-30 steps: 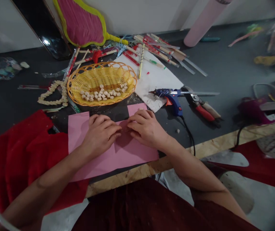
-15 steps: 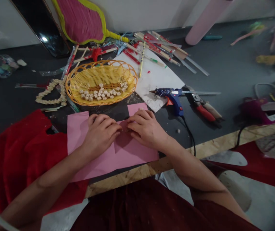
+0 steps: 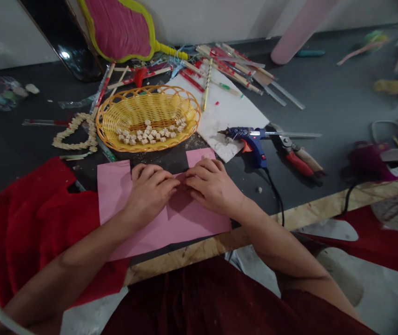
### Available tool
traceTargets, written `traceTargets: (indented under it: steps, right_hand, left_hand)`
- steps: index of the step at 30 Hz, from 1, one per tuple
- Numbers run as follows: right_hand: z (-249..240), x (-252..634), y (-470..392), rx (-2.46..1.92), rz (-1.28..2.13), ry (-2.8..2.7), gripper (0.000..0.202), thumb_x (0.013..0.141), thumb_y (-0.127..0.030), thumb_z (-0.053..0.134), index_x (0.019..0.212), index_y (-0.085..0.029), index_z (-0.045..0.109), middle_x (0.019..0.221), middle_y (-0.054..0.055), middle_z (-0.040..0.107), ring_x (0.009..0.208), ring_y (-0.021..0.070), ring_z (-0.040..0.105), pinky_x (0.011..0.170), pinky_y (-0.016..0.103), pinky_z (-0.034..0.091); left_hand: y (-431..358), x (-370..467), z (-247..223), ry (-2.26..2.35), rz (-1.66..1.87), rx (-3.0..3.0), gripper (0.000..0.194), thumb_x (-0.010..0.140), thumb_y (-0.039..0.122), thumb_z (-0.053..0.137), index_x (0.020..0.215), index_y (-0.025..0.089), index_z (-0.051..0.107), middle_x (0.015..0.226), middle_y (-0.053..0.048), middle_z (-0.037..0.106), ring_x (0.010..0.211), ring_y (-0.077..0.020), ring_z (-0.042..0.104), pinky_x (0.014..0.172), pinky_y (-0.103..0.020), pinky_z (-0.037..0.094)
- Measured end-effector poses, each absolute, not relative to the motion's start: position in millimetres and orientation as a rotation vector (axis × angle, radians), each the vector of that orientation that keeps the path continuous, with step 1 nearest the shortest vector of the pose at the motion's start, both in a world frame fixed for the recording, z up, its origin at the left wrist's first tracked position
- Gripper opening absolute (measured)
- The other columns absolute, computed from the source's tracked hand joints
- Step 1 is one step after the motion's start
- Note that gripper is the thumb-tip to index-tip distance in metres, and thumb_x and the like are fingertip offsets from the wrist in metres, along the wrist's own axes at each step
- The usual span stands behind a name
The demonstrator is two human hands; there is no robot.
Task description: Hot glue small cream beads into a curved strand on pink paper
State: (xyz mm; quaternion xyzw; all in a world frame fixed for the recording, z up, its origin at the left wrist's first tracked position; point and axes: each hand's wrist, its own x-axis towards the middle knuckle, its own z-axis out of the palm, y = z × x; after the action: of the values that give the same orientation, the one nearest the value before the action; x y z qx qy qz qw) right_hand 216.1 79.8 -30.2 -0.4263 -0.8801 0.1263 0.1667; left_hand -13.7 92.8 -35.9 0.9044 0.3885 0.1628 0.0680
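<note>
A pink sheet (image 3: 143, 237) lies at the table's near edge, with cut-out gaps along its far side. Over its middle, my left hand (image 3: 152, 188) has its fingers bent and drawn together. Close to its right, my right hand (image 3: 213, 186) is curled the same way, fingertips almost meeting the left ones. Whatever lies between the fingertips is too small and hidden to name. Beyond the hands, a yellow wicker basket (image 3: 146, 104) holds several small pale star-shaped pieces (image 3: 146, 135). A heart-shaped string of pale pieces (image 3: 59, 139) rests left of the basket.
A blue glue gun (image 3: 255, 142) and red-handled pliers (image 3: 298, 163) lie to the right. Red cloth (image 3: 45, 214) covers the near left. Behind are wrapped sticks (image 3: 234, 70), a white sheet (image 3: 234, 97), a phone (image 3: 69, 46) and a pink bottle (image 3: 296, 32).
My left hand has shifted slightly right, bringing its fingertips closer to my right hand. The whole view has moved a little.
</note>
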Motion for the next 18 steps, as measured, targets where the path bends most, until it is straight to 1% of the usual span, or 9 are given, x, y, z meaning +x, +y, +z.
traceTargets:
  steps: [5,10,14,18]
  right_hand:
    - [-30.0,215.9,79.9,-1.221,0.369,-2.506,0.012,0.094,-0.019,0.064,0.1,-0.022,0.074,0.116,0.007,0.074,0.114,0.0269,0.052,0.099,0.046,0.034]
    - [-29.9,215.6,80.2,-1.218,0.371,-2.507,0.013,0.095,-0.02,0.062,0.101,-0.022,0.074,0.115,0.006,0.074,0.113,0.0267,0.052,0.098,0.046,0.034]
    - [-29.2,215.8,80.4,-1.224,0.387,-2.51,0.013,0.096,-0.02,0.062,0.1,-0.023,0.074,0.116,0.006,0.074,0.113,0.0263,0.052,0.099,0.046,0.033]
    - [-28.2,215.9,80.3,-1.231,0.383,-2.517,0.013,0.096,-0.021,0.062,0.101,-0.023,0.074,0.116,0.006,0.074,0.114,0.0266,0.052,0.099,0.046,0.032]
  left_hand:
    - [91.6,-13.2,-34.6,1.192,0.511,2.743,0.024,0.105,0.034,0.052,0.104,0.029,0.076,0.101,-0.003,0.076,0.105,-0.0255,0.054,0.093,-0.048,0.032]
    - [91.8,-14.1,-29.9,1.163,0.407,2.751,0.025,0.106,0.035,0.05,0.109,0.027,0.073,0.108,-0.003,0.076,0.107,-0.0264,0.054,0.093,-0.05,0.033]
    - [92.1,-14.8,-29.0,1.17,0.38,2.717,0.025,0.106,0.038,0.049,0.111,0.029,0.072,0.109,-0.002,0.076,0.108,-0.0262,0.055,0.094,-0.051,0.033]
    - [92.8,-15.3,-31.1,1.192,0.408,2.685,0.024,0.105,0.04,0.051,0.106,0.031,0.073,0.105,-0.001,0.077,0.107,-0.026,0.057,0.094,-0.05,0.033]
